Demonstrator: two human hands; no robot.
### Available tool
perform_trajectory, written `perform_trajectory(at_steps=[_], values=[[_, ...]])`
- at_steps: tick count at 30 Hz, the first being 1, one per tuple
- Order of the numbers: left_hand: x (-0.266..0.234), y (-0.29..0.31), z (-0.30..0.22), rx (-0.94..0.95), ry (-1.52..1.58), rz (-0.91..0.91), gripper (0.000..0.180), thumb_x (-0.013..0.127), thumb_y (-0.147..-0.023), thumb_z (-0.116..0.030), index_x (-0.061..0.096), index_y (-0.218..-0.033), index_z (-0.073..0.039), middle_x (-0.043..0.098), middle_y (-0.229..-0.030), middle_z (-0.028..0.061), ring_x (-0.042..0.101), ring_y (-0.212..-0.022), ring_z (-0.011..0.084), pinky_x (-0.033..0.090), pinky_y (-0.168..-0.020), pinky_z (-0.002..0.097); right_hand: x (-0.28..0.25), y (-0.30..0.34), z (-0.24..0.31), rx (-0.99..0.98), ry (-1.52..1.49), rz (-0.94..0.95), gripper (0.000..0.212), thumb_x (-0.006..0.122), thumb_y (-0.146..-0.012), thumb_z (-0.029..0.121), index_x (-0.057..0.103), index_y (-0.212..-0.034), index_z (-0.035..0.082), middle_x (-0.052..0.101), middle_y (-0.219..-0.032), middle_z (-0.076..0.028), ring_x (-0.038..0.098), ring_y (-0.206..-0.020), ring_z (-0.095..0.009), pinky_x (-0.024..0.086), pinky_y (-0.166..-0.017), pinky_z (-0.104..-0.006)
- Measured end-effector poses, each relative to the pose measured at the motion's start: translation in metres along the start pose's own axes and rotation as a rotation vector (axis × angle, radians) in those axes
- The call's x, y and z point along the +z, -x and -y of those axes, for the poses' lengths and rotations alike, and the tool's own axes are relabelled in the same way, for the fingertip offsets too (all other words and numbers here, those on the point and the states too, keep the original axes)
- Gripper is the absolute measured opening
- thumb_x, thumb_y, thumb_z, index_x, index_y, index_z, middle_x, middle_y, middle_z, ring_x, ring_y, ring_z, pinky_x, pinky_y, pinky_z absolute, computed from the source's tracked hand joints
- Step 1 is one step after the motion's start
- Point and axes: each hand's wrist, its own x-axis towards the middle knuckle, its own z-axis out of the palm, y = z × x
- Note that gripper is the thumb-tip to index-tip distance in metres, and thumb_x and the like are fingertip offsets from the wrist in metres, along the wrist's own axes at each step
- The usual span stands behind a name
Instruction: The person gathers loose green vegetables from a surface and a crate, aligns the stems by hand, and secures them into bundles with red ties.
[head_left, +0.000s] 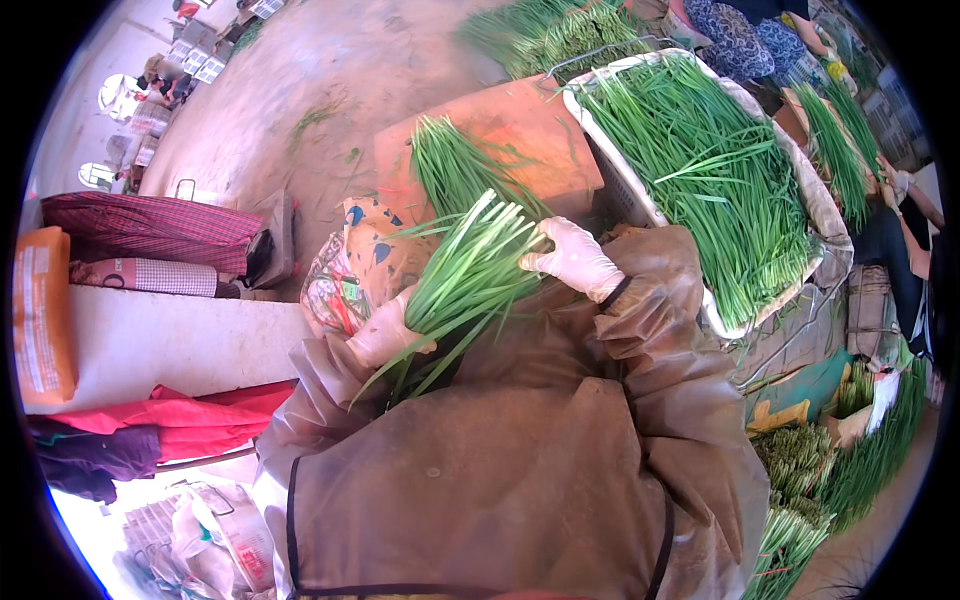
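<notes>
My gloved left hand (385,332) is wrapped round a bunch of garlic chives (465,262), its pale stem ends fanned up and to the right, green leaves hanging down over my lap. At the right side of that bunch, my gloved right hand (578,260) pinches some of the stems between thumb and fingers. Just beyond lies a smaller pile of chives (450,165) on an orange-brown board (545,125). To the right stands a white basket (612,165) heaped with loose green chives (715,185).
A patterned bag (375,245) sits left of the board. More bundled chives (795,465) lie at lower right, others (585,40) at the far side. Red cloth (215,425) and an orange package (42,315) are at left. Another person's patterned clothing (735,40) shows at upper right.
</notes>
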Motion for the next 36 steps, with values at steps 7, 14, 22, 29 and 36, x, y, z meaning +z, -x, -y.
perform_trajectory(at_steps=[7,14,22,29,36], values=[[0.001,-0.009,0.015,0.054,-0.053,0.035,0.078,0.073,-0.063,-0.003,0.040,-0.134,-0.003,0.059,-0.112,0.0092,0.053,-0.106,0.0198,0.042,-0.093,0.0315,0.008,0.009,-0.002,0.111,-0.057,0.057,0.029,0.076,-0.072,0.020,0.066,-0.091,0.001,0.065,-0.094,-0.012,0.061,-0.091,-0.021,0.047,-0.081,-0.0325],[0.003,0.015,-0.004,0.000,-0.308,-0.088,0.081,0.071,-0.064,-0.001,0.035,-0.137,-0.004,0.060,-0.107,0.0100,0.057,-0.100,0.0180,0.044,-0.089,0.0294,-0.026,0.015,-0.033,0.188,-0.454,-0.074,0.024,0.065,-0.080,0.016,0.065,-0.095,-0.002,0.067,-0.096,-0.013,0.060,-0.092,-0.021,0.045,-0.084,-0.0314],[0.023,0.011,-0.004,0.197,-1.243,-0.453,0.077,0.059,-0.070,-0.005,0.033,-0.142,-0.010,0.057,-0.078,0.0099,0.060,-0.065,0.0219,0.047,-0.056,0.0346,0.000,0.012,0.072,-0.448,0.504,-0.215,0.075,0.071,-0.067,0.053,0.055,-0.119,0.000,0.056,-0.120,-0.021,0.053,-0.114,-0.032,0.039,-0.099,-0.0413],[0.020,0.023,-0.014,0.238,-1.740,-0.751,0.075,0.053,-0.075,-0.005,0.031,-0.145,-0.016,0.043,-0.063,0.0020,0.047,-0.049,0.0153,0.041,-0.043,0.0315,-0.006,-0.007,0.021,-0.195,1.376,-0.606,0.040,0.047,-0.090,0.047,0.053,-0.074,0.010,0.050,-0.062,-0.005,0.053,-0.053,-0.019,0.043,-0.054,-0.0353],[0.011,0.034,-0.004,0.246,-1.414,-0.756,0.076,0.057,-0.077,-0.009,0.028,-0.146,-0.019,0.050,-0.069,0.0076,0.053,-0.051,0.0239,0.044,-0.047,0.0371,-0.072,0.010,-0.011,-0.101,0.561,-0.364,0.044,0.063,-0.081,0.037,0.061,-0.109,0.004,0.065,-0.097,-0.016,0.061,-0.093,-0.032,0.045,-0.085,-0.0409]])
